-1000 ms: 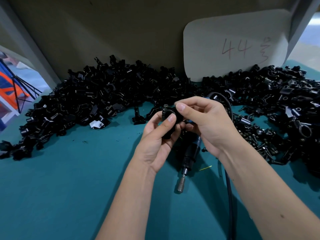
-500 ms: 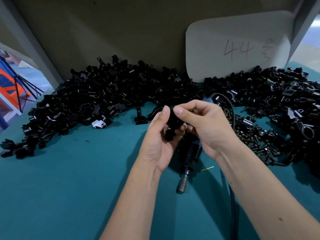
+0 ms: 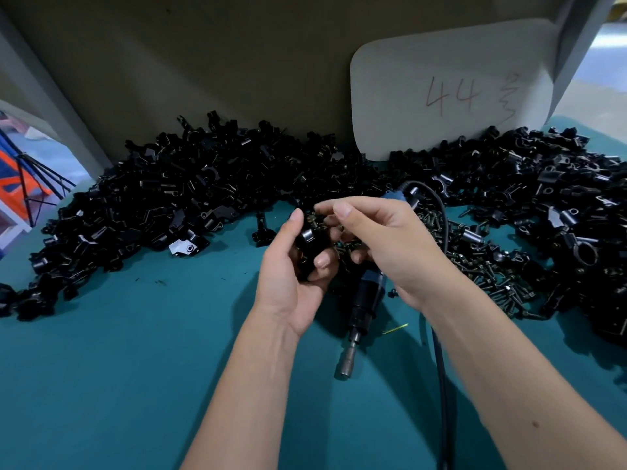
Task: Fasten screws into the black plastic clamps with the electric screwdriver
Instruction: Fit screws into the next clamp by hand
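Clamp (image 3: 310,240) gripped by left hand (image 3: 293,266), screw (image 3: 314,221) pinched by right hand (image 3: 383,245) fingers; screwdriver (image 3: 364,300) unused on worktop (image 3: 135,368), pile (image 3: 203,188) prob. undone.

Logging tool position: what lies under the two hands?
The electric screwdriver lies on the teal table, its bit tip toward the viewer. The right hand and left hand cover its upper body.

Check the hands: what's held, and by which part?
Left hand grips a black clamp around its body. Right hand pinches a screw at the clamp's top. Electric screwdriver lies unheld.
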The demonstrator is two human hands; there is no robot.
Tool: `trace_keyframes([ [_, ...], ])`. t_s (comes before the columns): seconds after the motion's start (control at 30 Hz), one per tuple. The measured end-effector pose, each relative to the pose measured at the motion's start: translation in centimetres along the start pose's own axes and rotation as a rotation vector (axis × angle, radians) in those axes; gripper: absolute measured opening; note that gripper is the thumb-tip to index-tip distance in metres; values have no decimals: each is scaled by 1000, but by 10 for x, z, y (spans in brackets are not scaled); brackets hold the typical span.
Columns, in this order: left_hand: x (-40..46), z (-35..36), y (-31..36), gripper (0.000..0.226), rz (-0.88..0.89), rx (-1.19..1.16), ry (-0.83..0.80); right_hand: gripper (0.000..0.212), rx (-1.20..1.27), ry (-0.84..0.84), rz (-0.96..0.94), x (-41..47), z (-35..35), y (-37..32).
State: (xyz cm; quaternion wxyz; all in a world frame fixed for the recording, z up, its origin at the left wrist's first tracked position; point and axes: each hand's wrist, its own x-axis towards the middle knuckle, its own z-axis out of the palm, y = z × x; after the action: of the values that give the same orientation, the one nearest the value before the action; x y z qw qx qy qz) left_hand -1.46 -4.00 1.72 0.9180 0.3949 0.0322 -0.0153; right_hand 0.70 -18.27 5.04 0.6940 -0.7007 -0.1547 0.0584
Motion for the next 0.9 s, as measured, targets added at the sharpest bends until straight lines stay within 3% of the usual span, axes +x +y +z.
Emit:
trace_keyframes([
  [0.23, -3, 2, -3, 40, -22, 248, -71, 2, -5, 35, -89, 1, 5, 3],
  [0.37, -5, 1, -3, 54, -79, 315, -89, 7, -13, 27, -77, 2, 2, 3],
  [0.63, -3, 0, -2, 59, -142, 242, -125, 23, -64, -38, -7, 4, -3, 5],
  [0.9, -2, -1, -3, 57, -140, 264, -148, 12, -4, 0, 12, 3, -5, 5],
])
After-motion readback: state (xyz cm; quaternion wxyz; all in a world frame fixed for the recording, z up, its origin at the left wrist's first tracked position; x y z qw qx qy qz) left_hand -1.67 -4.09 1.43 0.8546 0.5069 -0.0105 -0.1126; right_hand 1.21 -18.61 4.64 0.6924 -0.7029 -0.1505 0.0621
